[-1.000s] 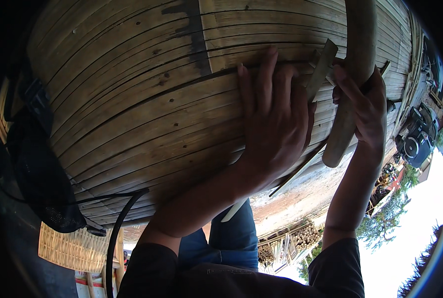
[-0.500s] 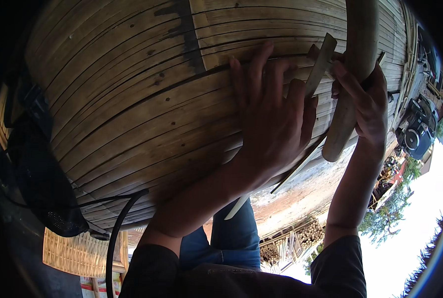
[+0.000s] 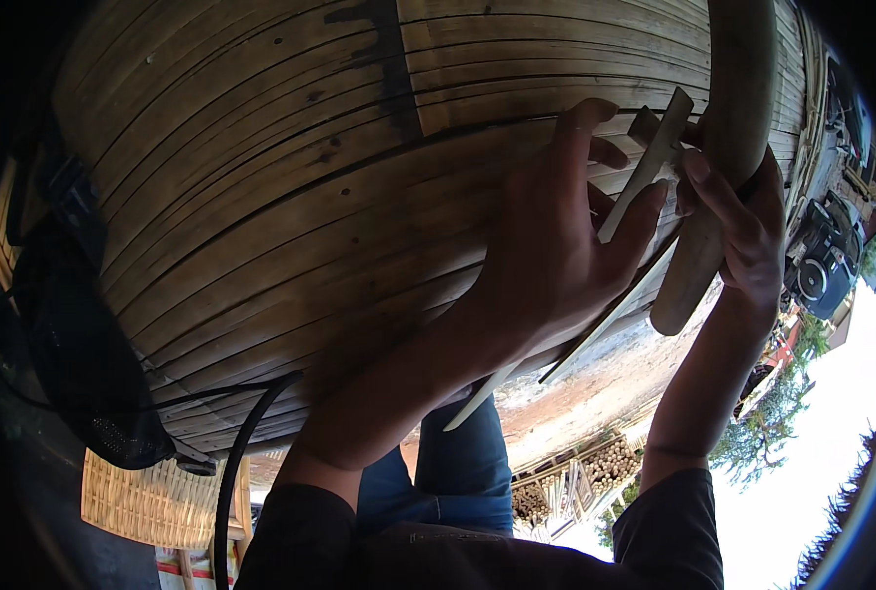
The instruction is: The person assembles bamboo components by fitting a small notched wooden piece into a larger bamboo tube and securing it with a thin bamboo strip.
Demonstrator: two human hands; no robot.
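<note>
A round, pale bamboo pole [image 3: 740, 93] comes down from the top edge at the right. My right hand [image 3: 748, 221] is wrapped around it near its lower end, thumb tip beside a thin bamboo strip [image 3: 651, 162]. That flat strip slants down and left through my left hand [image 3: 556, 231], its fingers curled loosely on one side and its thumb on the other. Part of the strip is hidden behind the hand. A pale strip end [image 3: 472, 403] shows below my left wrist; whether it is the same piece I cannot tell. A short dark piece [image 3: 642, 126] sits behind the crossing.
Under my hands spreads a slatted bamboo surface [image 3: 261, 216] with a dark stain. A black cable [image 3: 236, 462] and a dark mesh-covered object [image 3: 84, 364] are at the left. A woven panel [image 3: 153, 497] stands lower left, stacked poles [image 3: 610, 462] lie beyond, and a motorcycle [image 3: 826, 261] is at right.
My left hand's fingers, spread over the slats before, have curled in around the strip. The pole, the strip and my right hand have shifted slightly right and down in view.
</note>
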